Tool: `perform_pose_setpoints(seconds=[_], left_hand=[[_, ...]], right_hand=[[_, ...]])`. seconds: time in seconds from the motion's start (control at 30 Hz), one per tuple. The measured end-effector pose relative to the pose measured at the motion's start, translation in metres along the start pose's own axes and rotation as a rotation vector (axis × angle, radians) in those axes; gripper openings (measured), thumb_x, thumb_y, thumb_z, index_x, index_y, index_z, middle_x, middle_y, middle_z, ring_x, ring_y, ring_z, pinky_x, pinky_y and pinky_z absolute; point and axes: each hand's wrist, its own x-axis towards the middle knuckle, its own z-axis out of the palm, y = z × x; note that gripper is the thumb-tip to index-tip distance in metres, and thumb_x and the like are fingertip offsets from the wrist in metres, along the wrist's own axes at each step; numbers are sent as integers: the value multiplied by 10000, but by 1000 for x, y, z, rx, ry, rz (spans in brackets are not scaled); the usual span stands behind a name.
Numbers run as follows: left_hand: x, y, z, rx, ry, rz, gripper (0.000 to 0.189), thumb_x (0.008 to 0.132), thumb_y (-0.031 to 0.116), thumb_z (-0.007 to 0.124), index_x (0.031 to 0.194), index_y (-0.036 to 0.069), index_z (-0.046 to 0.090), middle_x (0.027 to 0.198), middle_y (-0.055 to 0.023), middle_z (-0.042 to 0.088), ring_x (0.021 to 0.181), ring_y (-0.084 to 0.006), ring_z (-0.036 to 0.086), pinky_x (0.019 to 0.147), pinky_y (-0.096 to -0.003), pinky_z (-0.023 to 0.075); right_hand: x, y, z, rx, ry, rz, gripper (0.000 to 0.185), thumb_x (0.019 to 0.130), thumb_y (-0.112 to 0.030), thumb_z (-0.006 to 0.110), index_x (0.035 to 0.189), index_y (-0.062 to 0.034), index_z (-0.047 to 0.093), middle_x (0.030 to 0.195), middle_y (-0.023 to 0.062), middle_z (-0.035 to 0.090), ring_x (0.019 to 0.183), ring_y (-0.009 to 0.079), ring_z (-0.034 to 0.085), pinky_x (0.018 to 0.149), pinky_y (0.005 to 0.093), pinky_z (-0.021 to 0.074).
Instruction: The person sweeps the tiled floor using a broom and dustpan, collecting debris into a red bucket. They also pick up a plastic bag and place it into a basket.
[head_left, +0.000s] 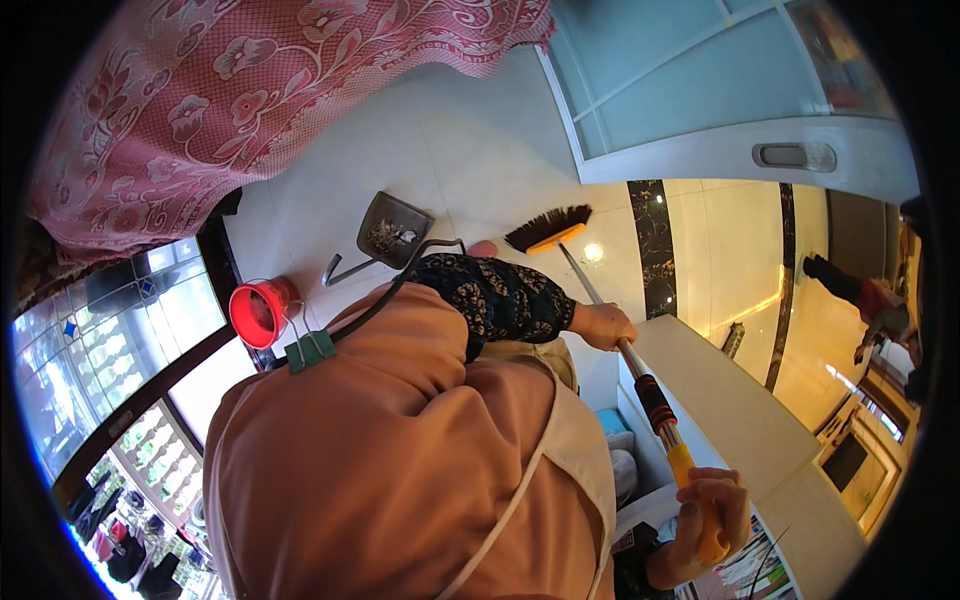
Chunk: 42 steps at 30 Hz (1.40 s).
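Bent across from the left in a dark floral sleeve, my left hand (602, 327) is closed round the metal pole of a broom (556, 238). My right hand (709, 517), at lower right, grips the yellow end of the same handle. The broom's dark bristles and orange head rest on the tiled floor. Left of the broom head lies a grey dustpan (391, 229) with dust and light-coloured debris in it. A pink round object (482, 249) shows partly behind my sleeve. Below the hands spreads a tan apron (375, 465) on my body.
A red bucket (262, 313) stands at left near glazed doors (127, 315). Pink patterned fabric (247, 97) hangs at upper left. A frosted sliding door (690, 82) is at upper right. A cabinet (739, 390) stands right, beside the pole. Another person (874, 304) is at far right.
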Motion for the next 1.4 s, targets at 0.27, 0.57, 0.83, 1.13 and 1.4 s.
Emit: perform_pose_setpoints(seconds=[0.27,0.57,0.83,1.13,1.4], left_hand=[[8,84,-44,-55,4,111,136,829,157,666,914,105,573,702,-115,637,709,-372,632,628,-473,488],[-111,23,-143,256,422,-86,157,735,35,656,805,88,526,656,-145,561,687,-408,584,613,-515,437],[-271,-83,-207,563,538,-592,148,719,50,652,815,136,581,755,-103,629,806,-373,612,689,-509,438],[-236,-97,-149,339,712,-397,236,607,25,669,819,100,601,762,-131,629,784,-402,612,662,-492,462],[-90,13,-113,-82,252,-179,172,794,107,694,929,112,589,784,-130,634,811,-370,628,693,-481,465]], right_hand=[[-22,38,-51,-36,486,-658,209,902,-168,637,879,-17,495,693,25,415,499,146,374,568,351,331],[25,72,17,512,113,-279,342,841,-262,718,846,-87,424,801,59,416,845,233,442,800,410,393],[112,92,179,738,-460,-78,244,766,104,622,972,-12,565,1168,157,654,1181,274,596,1067,416,422],[100,17,144,320,-364,-211,238,673,60,618,906,14,633,973,149,702,898,293,669,826,356,525],[56,-29,42,151,-115,-535,185,780,-170,634,778,0,563,725,117,585,693,263,548,691,377,461]])
